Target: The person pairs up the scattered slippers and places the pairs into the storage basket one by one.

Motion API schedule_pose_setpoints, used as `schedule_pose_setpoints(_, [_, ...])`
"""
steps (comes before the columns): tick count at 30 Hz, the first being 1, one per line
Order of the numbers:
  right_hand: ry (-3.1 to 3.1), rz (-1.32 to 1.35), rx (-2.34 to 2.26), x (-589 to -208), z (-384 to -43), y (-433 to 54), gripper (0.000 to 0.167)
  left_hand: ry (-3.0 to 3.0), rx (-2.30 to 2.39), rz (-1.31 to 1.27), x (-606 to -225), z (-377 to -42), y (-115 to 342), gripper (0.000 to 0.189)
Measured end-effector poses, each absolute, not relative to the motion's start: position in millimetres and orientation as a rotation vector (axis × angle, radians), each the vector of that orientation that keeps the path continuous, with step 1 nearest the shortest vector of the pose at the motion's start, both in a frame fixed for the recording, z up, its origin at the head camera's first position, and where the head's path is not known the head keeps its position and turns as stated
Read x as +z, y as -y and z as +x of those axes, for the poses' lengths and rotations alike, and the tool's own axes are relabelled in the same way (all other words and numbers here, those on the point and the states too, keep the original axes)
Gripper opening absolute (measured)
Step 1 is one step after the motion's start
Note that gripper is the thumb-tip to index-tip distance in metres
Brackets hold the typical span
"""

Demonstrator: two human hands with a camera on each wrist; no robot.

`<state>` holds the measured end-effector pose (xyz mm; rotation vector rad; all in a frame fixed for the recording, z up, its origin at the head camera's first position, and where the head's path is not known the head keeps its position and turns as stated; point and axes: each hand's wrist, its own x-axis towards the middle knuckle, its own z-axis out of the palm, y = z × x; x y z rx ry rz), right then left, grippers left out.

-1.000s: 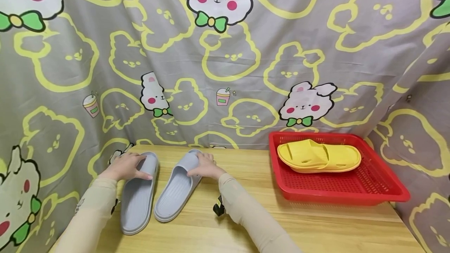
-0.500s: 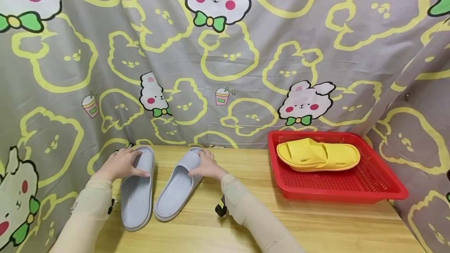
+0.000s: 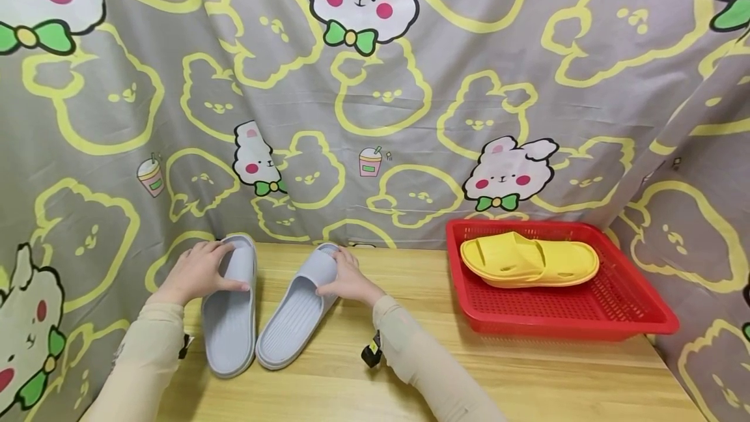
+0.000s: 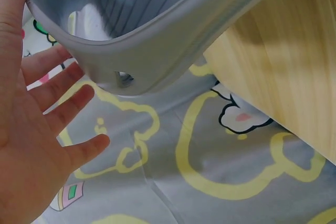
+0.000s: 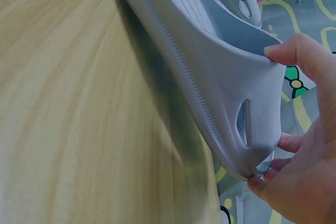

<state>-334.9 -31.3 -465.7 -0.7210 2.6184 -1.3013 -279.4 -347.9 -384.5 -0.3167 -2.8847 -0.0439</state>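
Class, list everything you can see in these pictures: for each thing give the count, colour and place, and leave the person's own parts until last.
Left grey slipper: one, grey, at the table's left, toe towards the curtain
Right grey slipper: one, grey, beside it, set at an angle
Yellow slipper: at least one, exact count unclear, yellow, in the basket
Basket: one, red, table's right
Table: one, light wood, under the basket
Curtain: count unclear, grey with printed figures, behind and at both sides
Wrist devices: two, black, one by each wrist
Sleeves: two, cream, on the forearms
Left grip: one, bare, touching the left grey slipper
Right grip: one, bare, holding the right grey slipper
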Motion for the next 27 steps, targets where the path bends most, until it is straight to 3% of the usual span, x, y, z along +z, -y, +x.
schedule_pose_setpoints(27, [-2.649, -0.638, -1.599, -473, -320, 10, 0.082, 2.85, -0.359, -0.117, -390, -265, 359, 0.114])
